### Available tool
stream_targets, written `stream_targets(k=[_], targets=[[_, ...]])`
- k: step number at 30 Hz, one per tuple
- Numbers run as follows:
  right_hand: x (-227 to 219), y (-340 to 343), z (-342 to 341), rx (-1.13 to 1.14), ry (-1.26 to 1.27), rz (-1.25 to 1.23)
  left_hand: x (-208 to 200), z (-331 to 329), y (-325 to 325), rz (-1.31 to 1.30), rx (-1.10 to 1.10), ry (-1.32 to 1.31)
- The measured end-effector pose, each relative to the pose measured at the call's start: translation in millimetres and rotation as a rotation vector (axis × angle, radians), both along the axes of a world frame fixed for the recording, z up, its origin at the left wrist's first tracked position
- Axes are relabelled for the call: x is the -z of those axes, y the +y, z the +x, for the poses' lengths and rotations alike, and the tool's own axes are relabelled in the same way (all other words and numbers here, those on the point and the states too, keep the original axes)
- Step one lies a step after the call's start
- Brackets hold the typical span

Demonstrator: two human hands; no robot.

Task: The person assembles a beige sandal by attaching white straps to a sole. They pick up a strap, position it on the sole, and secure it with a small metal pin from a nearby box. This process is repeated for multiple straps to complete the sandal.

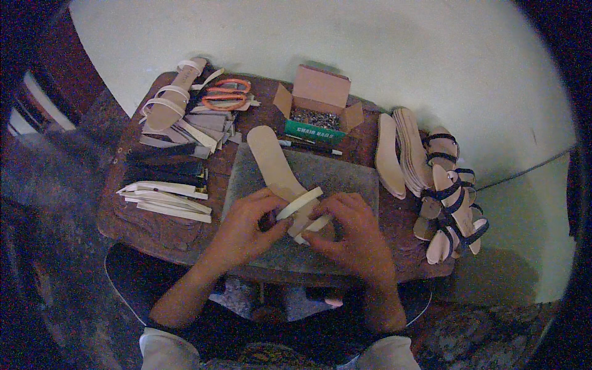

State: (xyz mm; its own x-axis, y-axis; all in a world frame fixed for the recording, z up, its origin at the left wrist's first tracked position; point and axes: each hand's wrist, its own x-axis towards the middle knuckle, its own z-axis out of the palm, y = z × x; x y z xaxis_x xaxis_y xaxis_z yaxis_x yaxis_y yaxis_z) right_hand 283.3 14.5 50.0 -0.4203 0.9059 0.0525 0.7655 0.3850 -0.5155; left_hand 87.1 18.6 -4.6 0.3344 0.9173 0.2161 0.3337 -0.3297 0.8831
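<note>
A beige sandal sole (271, 159) lies aslant above the grey mat, its heel end pointing up and left. Across its near part loops a cream strap (300, 203); a second pale strap end shows lower down. My left hand (254, 219) grips the sole's left edge beside the strap's end, fingers bent and thumb close to the sole. From the other side my right hand (350, 231) pinches the strap, thumb and fingers curled round the sole's edge. The fingers partly hide the near end of the sole and where the strap meets it.
The grey mat (345, 169) covers the wooden table's middle. Behind it stand an open green box of small nails (314, 123) and orange-handled scissors (225, 95). Left are a finished sandal (165, 111) and strap bundles (166, 203); right, stacked soles (410, 151) and black-strapped sandals (453, 203).
</note>
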Motion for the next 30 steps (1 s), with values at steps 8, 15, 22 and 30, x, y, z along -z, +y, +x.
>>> stream_targets(k=[8, 15, 22, 30], targets=[[8.5, 1.4, 14.9, -0.004, 0.062, 0.002, 4.1, -1.5, 2.9, 0.005, 0.021, 0.023], [5.4, -4.2, -3.8, 0.073, 0.147, 0.082, 9.0, -14.2, 5.0, 0.099, -0.046, 0.020], [3.0, -11.8, -27.8, 0.112, 0.195, 0.133, 8.9, -67.2, 8.2, 0.210, -0.111, 0.046], [10.7, -27.0, -121.6, -0.355, 0.106, 0.149, -0.9, -153.3, 10.6, -0.045, -0.339, 0.156]])
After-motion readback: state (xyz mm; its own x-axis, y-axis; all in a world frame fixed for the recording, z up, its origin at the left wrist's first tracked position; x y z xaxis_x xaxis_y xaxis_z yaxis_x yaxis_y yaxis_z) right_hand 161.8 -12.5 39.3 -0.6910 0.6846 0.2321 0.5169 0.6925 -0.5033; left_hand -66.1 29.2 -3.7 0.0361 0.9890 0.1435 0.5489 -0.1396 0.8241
